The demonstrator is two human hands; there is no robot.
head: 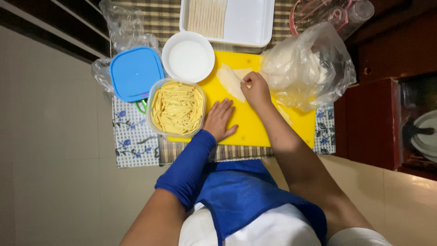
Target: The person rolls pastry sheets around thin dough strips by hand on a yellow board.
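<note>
Right, the person sits over a yellow cutting board (255, 123) laid on patterned mats. The right hand (256, 89) pinches the edge of a thin pale pastry sheet (230, 80) between fingertips; the sheet lies flat on the board's far edge, just beside the white bowl (188, 57). The left hand (219, 119) rests open, palm down, fingers spread on the board, holding nothing, touching the near side of the clear tub of pale yellow sticks (177, 108).

At the board's left corner sits a blue lid (136, 73). Beyond the board's far edge is a white tray (248, 20) with a row of rolled pieces along its left side. A crumpled clear plastic bag (306, 66) with more pale sheets covers the board's right far corner.

My read: the step in hand is lifting or peeling the sheet. To do it well: keep the pinch light and at the corner, draw low and flat along the board so the sheet doesn't tear, and move the flat left hand up to pin the sheet. Whether the sheet is one layer or two overlapped, can't tell.
</note>
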